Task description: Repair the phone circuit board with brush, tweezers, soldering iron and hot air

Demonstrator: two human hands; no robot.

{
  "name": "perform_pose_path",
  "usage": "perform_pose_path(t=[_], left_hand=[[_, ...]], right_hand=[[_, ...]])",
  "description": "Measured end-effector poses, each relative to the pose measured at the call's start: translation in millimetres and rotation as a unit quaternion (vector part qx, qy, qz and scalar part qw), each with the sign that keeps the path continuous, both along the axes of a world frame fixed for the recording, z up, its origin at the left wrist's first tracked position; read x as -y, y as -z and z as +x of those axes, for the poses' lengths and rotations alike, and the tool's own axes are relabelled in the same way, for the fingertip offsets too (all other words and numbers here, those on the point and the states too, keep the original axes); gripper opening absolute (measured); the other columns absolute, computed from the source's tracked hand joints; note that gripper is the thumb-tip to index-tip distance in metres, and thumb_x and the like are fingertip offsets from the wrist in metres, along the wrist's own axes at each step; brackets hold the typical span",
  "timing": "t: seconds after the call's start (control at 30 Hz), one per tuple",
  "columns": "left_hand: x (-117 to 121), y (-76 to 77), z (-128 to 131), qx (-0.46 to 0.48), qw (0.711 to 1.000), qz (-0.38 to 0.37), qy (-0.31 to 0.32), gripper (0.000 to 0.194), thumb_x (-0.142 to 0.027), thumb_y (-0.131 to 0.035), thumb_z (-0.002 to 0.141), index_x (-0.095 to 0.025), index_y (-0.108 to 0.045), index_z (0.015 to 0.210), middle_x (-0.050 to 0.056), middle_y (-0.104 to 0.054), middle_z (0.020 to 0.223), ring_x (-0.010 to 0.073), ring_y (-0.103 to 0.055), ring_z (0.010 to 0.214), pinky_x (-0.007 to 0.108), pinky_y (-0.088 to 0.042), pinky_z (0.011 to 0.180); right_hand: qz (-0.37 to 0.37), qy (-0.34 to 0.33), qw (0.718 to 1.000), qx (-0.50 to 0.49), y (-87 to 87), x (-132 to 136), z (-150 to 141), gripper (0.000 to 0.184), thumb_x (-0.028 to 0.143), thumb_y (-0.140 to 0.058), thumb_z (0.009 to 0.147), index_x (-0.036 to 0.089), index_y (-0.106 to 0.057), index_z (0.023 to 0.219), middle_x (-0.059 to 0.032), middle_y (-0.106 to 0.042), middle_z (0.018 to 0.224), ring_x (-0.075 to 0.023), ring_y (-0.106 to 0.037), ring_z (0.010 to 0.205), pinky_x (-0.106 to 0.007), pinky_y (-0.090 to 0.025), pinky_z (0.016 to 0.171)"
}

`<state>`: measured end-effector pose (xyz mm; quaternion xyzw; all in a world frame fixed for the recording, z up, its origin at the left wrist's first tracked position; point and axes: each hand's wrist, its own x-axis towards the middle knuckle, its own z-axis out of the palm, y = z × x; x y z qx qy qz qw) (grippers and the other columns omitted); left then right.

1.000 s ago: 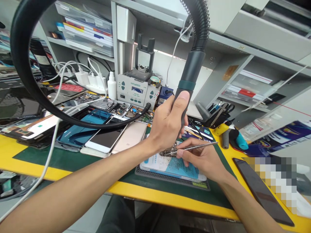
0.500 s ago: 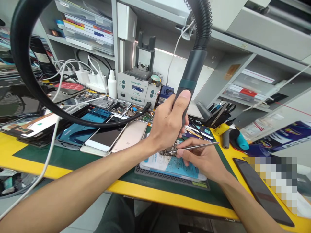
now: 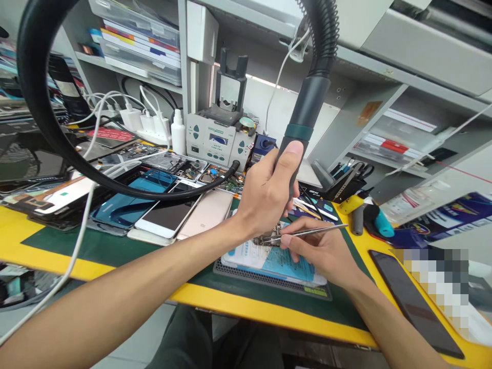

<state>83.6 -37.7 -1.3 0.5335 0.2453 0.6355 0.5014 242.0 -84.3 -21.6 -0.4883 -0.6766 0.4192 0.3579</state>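
My left hand [image 3: 265, 197] is wrapped round the dark handle of a hot-air wand [image 3: 303, 115], held upright with its nozzle end down behind my fingers; a thick black hose [image 3: 38, 118] loops from it overhead. My right hand [image 3: 319, 248] pinches metal tweezers [image 3: 307, 233], their tips touching a small circuit board [image 3: 269, 238]. The board lies on a blue-and-white sheet [image 3: 269, 259] set on a ribbed grey mat [image 3: 269, 279].
Several phones and back covers [image 3: 154, 207] lie at left on the green mat. A rework station [image 3: 217, 141] stands behind, beside a white bottle [image 3: 177, 134] and chargers. Tools [image 3: 365, 215] and a dark phone [image 3: 411, 302] lie at right. The yellow table edge [image 3: 249, 310] runs in front.
Almost nothing differs; both hands hold their places over the board, and the view has shifted very slightly.
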Motion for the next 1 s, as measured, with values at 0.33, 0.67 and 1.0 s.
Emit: perform_pose_path(t=[0.33,0.67,1.0], left_hand=[[0.6,-1.9,-0.3,-0.002,1.000,0.000,-0.001,0.061,-0.080,-0.040,0.089,-0.023,-0.056,0.077,0.001,-0.060,0.063,0.0117,-0.052,0.044,0.028,-0.043,0.044],[1.3,-3.2,-0.7,0.004,1.000,-0.002,0.004,0.062,-0.082,-0.040,0.087,-0.022,-0.055,0.076,0.001,-0.059,0.062,0.0118,-0.052,0.046,0.027,-0.043,0.044],[1.0,-2.3,-0.5,0.003,1.000,0.000,0.001,0.063,-0.083,-0.040,0.087,-0.022,-0.056,0.077,0.001,-0.060,0.062,0.0114,-0.052,0.045,0.027,-0.043,0.043]], right_hand=[[-0.004,0.003,1.000,0.006,0.7,-0.7,1.3,0.028,0.042,-0.080,0.080,0.015,-0.072,0.083,-0.0016,-0.063,0.057,-0.0132,-0.056,0.047,-0.024,-0.042,0.044],[-0.004,0.001,1.000,0.000,0.3,-0.6,0.9,0.028,0.041,-0.080,0.080,0.015,-0.071,0.082,-0.0002,-0.060,0.054,-0.0125,-0.054,0.046,-0.024,-0.040,0.043],[-0.011,0.004,1.000,-0.003,0.7,0.0,0.8,0.031,0.044,-0.082,0.078,0.015,-0.071,0.081,-0.0001,-0.059,0.054,-0.0131,-0.054,0.047,-0.025,-0.042,0.044]])
